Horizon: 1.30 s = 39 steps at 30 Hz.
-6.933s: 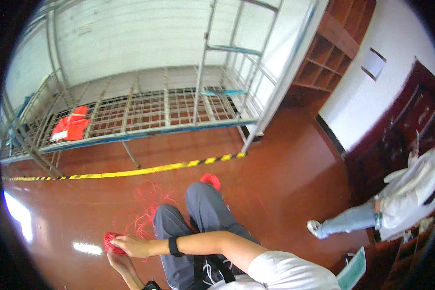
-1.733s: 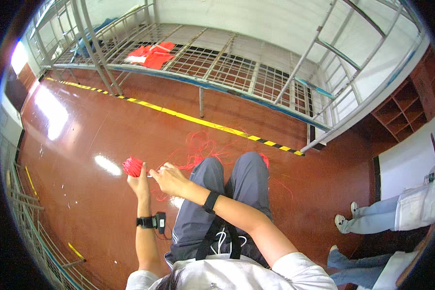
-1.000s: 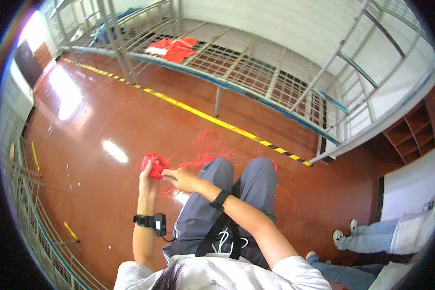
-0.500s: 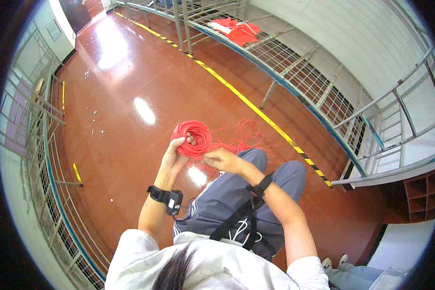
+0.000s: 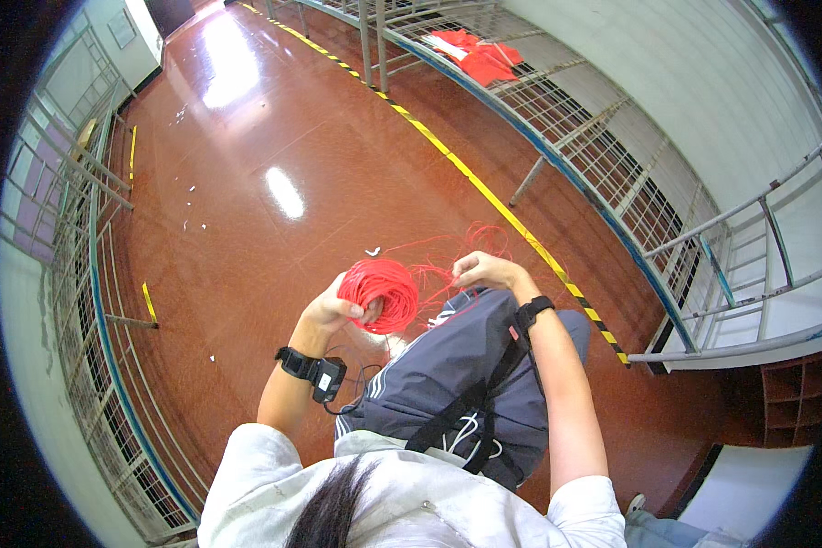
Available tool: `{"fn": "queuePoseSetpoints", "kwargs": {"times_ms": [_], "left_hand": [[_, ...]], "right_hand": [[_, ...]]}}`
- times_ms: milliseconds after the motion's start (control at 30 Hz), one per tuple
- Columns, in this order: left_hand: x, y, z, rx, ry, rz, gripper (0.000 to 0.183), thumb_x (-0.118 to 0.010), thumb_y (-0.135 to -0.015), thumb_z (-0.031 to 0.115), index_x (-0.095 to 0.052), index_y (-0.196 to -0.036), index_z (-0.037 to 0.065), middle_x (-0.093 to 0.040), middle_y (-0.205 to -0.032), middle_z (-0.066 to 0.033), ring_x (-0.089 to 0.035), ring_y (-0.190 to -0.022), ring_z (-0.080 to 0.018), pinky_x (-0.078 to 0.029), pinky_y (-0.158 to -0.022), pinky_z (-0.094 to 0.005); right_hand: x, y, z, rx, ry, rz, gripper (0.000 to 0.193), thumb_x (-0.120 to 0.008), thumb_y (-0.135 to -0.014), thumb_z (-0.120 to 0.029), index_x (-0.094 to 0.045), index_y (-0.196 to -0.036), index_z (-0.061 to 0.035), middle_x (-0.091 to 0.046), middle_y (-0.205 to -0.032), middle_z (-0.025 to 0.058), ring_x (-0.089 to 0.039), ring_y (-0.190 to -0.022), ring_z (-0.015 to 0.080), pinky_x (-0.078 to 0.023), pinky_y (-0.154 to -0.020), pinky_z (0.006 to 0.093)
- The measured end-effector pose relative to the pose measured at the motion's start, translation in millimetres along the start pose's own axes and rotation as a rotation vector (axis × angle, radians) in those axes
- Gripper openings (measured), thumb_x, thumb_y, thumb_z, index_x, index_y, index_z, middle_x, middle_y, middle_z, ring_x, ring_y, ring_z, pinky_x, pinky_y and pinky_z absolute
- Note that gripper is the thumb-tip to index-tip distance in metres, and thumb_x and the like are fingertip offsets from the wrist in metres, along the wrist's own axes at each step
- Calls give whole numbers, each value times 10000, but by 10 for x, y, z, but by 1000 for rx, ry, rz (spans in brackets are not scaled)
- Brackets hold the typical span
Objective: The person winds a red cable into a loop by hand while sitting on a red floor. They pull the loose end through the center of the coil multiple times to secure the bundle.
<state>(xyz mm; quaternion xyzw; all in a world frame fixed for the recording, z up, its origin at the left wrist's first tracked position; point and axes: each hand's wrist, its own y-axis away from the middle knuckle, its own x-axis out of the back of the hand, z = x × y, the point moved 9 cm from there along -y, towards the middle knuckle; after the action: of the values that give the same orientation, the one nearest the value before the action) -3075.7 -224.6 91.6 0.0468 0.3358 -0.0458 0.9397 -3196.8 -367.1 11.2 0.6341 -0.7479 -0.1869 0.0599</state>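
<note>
Left hand [image 5: 327, 309]: grasps the red coil [image 5: 395, 285] through its middle.
Right hand [image 5: 488, 269]: pinches a red strand [image 5: 448, 286], apart from the coil.
Loose string [image 5: 490, 239]: tangled on the floor [image 5: 237, 265].

The left hand [image 5: 325, 310] is curled in a grip; the right hand [image 5: 488, 271], apart from it, has its fingers [image 5: 467, 264] pinched together. Both forearms [image 5: 568, 388] reach forward.

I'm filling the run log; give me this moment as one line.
left hand: holds red coil | right hand: pinches red string | beyond: red cloth on bed
</note>
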Motion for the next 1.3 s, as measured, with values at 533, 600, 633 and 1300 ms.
{"fn": "queuePoseSetpoints", "kwargs": {"times_ms": [533,600,633,1300], "left_hand": [[278,-343,-177,-78,-1388,357,281,-703,-558,247,-577,-665,20,-594,-640,-151,-595,-643,-296,-472,-647,-385],[390,-354,-118,-56,-1418,497,253,-695,-580,215,-579,-681,14,-594,-636,-155,-594,-603,-292,-471,-597,-365],[472,-353,-142,-53,-1190,533,213,-686,-605,171,-578,-688,8,-582,-615,-157,-589,-563,-275,-461,-571,-349],[187,-538,-68,-218,254,335,274,-600,-808,158,-548,-1033,10,-600,-952,-67,-567,-889,-163,-442,-835,-314]], "right_hand": [[-413,-290,-540,-11,6,390,201,-491,-867,-188,-618,-874,-32,-502,-682,-47,-411,-552,30,-329,-462,170],[-356,-287,-560,94,-52,435,190,-471,-865,-161,-608,-883,-31,-531,-684,-5,-444,-554,69,-366,-463,215],[-373,-288,-527,92,-51,434,190,-471,-865,-161,-608,-883,-31,-531,-684,-5,-444,-554,69,-366,-463,215],[-766,247,-711,525,566,561,142,-495,-846,-103,-555,-954,-32,-594,-796,204,-600,-732,354,-463,-603,394]]}}
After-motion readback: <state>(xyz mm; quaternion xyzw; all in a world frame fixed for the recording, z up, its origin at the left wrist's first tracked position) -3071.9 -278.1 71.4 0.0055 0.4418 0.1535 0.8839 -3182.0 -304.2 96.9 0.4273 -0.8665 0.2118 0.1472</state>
